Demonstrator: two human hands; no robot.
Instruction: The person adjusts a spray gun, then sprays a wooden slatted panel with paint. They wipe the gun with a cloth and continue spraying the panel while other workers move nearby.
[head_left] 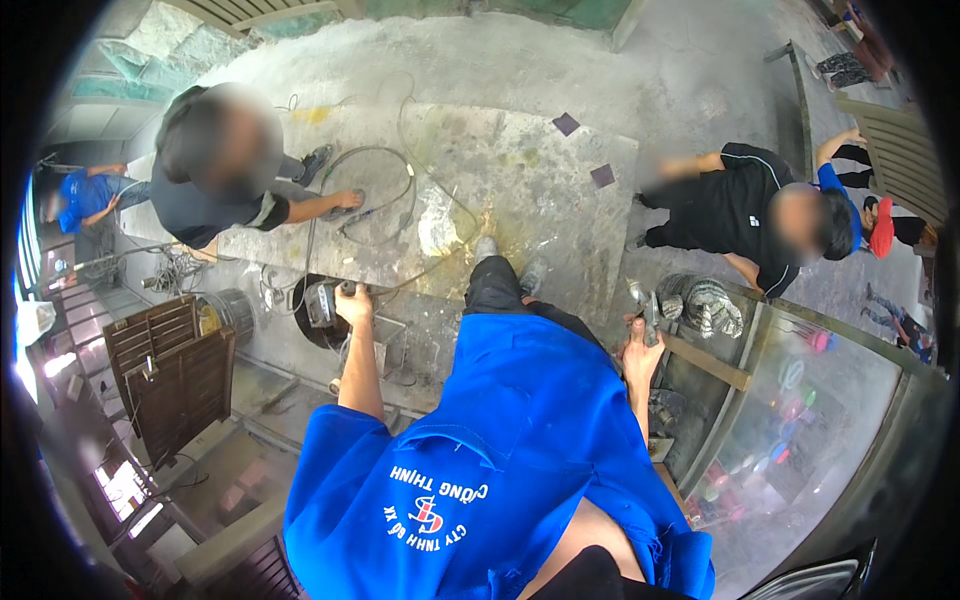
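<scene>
My left hand (pixel 354 304) is closed round the dark grip of a grey and black hand-held power tool (pixel 320 303), held out at my left beside a dark round opening or tub. At my right side, my right hand (pixel 640 352) has its fingers wrapped round a grey metal hand tool (pixel 650 312), its exact kind too small to tell. A striped, bundled cloth (pixel 708 304) lies just beyond that hand. In front of my feet spreads a large stained board (pixel 540 225), with a dark hose (pixel 408 190) looped across it.
Two dark square sheets (pixel 566 124) lie on the board. A person in dark clothing (pixel 205 215) reaches over its left side; another in black (pixel 740 215) stands right. Brown slatted wooden panels (pixel 178 385) and a metal drum (pixel 232 315) stand left. A wood-framed table (pixel 735 385) is close at right.
</scene>
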